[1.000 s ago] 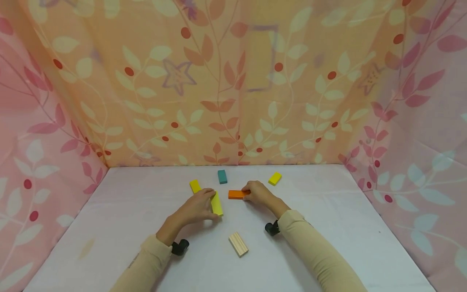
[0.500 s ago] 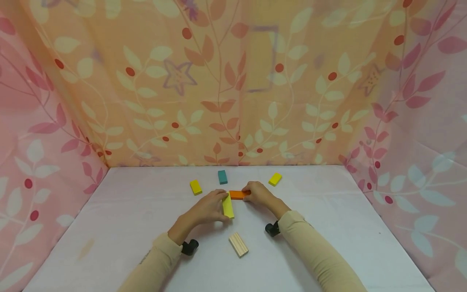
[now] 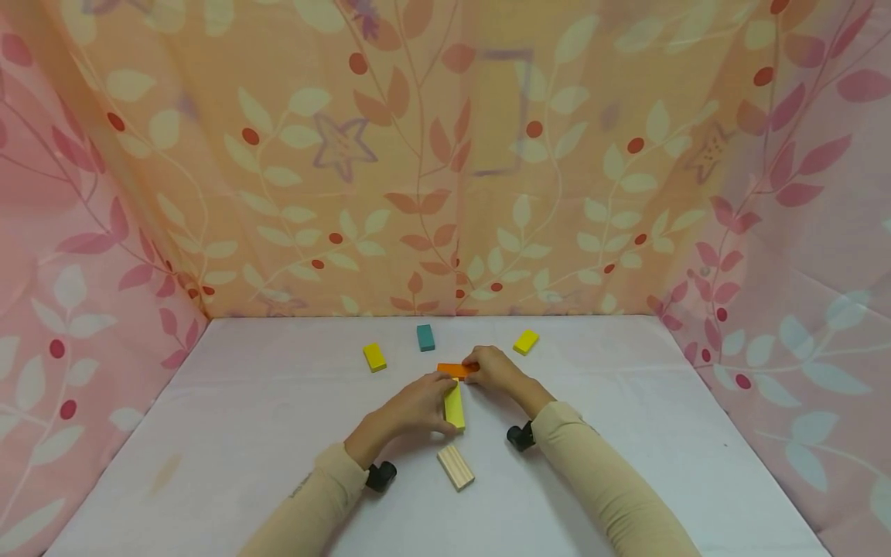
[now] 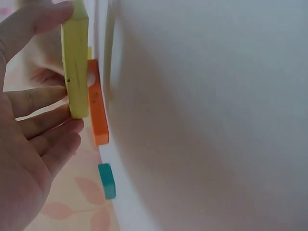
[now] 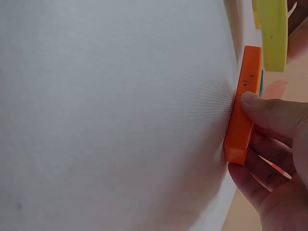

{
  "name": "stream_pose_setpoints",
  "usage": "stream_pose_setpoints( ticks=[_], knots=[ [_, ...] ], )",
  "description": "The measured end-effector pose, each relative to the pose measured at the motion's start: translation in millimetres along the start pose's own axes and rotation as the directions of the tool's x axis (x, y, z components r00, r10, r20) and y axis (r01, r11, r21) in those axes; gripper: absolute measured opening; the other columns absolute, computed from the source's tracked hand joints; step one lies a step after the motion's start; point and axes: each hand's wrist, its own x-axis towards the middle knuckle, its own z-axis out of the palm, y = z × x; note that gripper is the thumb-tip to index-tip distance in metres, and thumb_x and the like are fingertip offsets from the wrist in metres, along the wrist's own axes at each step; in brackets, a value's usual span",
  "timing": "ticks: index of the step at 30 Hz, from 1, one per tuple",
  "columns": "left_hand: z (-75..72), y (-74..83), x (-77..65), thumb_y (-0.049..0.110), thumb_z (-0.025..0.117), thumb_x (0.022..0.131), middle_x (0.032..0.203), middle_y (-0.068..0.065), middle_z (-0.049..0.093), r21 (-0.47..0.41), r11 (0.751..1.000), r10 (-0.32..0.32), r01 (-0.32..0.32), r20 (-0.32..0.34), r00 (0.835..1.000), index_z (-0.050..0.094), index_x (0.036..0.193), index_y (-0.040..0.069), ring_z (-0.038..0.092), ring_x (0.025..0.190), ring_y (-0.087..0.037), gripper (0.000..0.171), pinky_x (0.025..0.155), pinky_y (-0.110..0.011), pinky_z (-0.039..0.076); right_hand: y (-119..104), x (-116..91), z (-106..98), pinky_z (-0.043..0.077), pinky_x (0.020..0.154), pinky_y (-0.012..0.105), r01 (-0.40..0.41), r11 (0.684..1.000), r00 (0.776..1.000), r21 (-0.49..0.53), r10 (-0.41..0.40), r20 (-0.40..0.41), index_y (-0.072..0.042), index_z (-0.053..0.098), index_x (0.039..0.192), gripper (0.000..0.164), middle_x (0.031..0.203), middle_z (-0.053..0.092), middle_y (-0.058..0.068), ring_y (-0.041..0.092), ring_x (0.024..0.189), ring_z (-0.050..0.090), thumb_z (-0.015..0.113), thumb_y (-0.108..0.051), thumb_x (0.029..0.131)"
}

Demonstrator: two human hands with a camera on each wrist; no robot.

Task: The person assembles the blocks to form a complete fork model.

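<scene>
My left hand (image 3: 416, 405) pinches a light yellow block (image 3: 454, 407) by its two ends, thumb at the near end and fingers at the far end. In the left wrist view this yellow block (image 4: 76, 67) is held above the white cloth. Just beyond it lies an orange block (image 3: 451, 370), gripped at its right end by my right hand (image 3: 496, 370). The right wrist view has the thumb on one face of the orange block (image 5: 243, 106), with fingers behind it and the block against the cloth. The two blocks look close; whether they touch, I cannot tell.
Behind the hands lie a yellow block (image 3: 374, 357), a teal block (image 3: 426, 338) and another yellow block (image 3: 526, 342). A plain wooden block (image 3: 455, 467) is close to the near side of my left hand. Floral cloth walls (image 3: 390, 186) surround the white table (image 3: 230, 402).
My left hand has carried the light yellow block rightward and somewhat nearer, from left of the orange block to in front of it. My right hand and the orange block stay in place.
</scene>
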Motion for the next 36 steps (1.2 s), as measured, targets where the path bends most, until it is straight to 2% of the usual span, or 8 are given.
stream_pose_setpoints(
  ticks=[6,13,17,23,25,31,36],
  knots=[
    [4.2,8.2,5.5,0.045,0.084,0.072,0.140,-0.007,0.054,0.005,1.000,-0.008,0.008,0.030,1.000,0.054,0.137,0.007,0.054,0.120,-0.020,0.081,0.107,-0.039,0.045,0,0,0,0.052,0.093,0.036,0.006,1.000,1.000,-0.003,-0.006,0.007,-0.002,0.072,0.112,0.029,0.099,0.066,0.006,0.019,0.090,0.057,0.075,-0.012,0.085],
    [10.5,12.8,7.6,0.040,0.084,0.072,0.149,-0.006,0.046,-0.043,0.998,-0.034,0.037,0.064,0.997,0.052,0.140,0.009,0.047,0.133,-0.022,0.081,0.113,-0.040,0.039,0,0,0,0.051,0.094,0.036,-0.002,1.000,1.000,0.003,0.002,0.010,-0.003,0.072,0.112,0.029,0.099,0.067,0.004,0.018,0.091,0.057,0.075,-0.014,0.085],
    [12.5,14.1,7.4,0.040,0.085,0.072,0.146,-0.005,0.049,-0.046,0.997,-0.054,0.057,0.067,0.996,0.053,0.136,0.011,0.051,0.126,-0.020,0.077,0.111,-0.038,0.041,0,0,0,0.052,0.094,0.036,0.003,1.000,1.000,0.009,-0.003,0.016,-0.003,0.072,0.113,0.030,0.100,0.067,0.005,0.019,0.091,0.058,0.075,-0.014,0.085],
    [11.7,15.4,8.4,0.039,0.085,0.072,0.133,-0.002,0.056,-0.027,0.999,-0.044,0.046,0.069,0.997,0.057,0.129,0.011,0.053,0.105,-0.012,0.070,0.101,-0.031,0.047,0,0,-1,0.050,0.098,0.039,-0.016,1.000,1.000,0.016,0.015,0.023,-0.004,0.071,0.115,0.031,0.103,0.067,0.005,0.021,0.096,0.058,0.074,-0.015,0.086],
    [10.8,16.5,7.9,0.039,0.085,0.072,0.133,-0.001,0.056,-0.018,0.999,-0.043,0.044,0.075,0.996,0.057,0.128,0.011,0.052,0.104,-0.011,0.069,0.099,-0.030,0.047,0,0,-1,0.050,0.098,0.039,-0.025,0.999,0.999,0.024,0.025,0.024,-0.004,0.071,0.116,0.031,0.103,0.067,0.005,0.021,0.097,0.059,0.073,-0.014,0.087],
    [9.3,19.2,6.4,0.038,0.084,0.074,0.146,-0.004,0.048,-0.006,0.998,-0.061,0.062,0.093,0.994,0.056,0.131,0.011,0.053,0.116,-0.015,0.069,0.107,-0.034,0.044,-1,0,-2,0.051,0.095,0.037,-0.002,1.000,1.000,0.011,0.002,0.010,-0.004,0.071,0.114,0.029,0.100,0.067,0.005,0.019,0.092,0.058,0.074,-0.014,0.086],
    [9.3,19.0,6.1,0.039,0.084,0.074,0.146,-0.005,0.048,0.005,0.998,-0.060,0.060,0.100,0.993,0.056,0.131,0.011,0.053,0.117,-0.016,0.069,0.108,-0.035,0.044,0,0,0,0.052,0.094,0.036,0.004,1.000,1.000,0.003,-0.004,0.004,-0.004,0.072,0.114,0.030,0.099,0.067,0.005,0.019,0.090,0.058,0.074,-0.015,0.086]
  ],
)
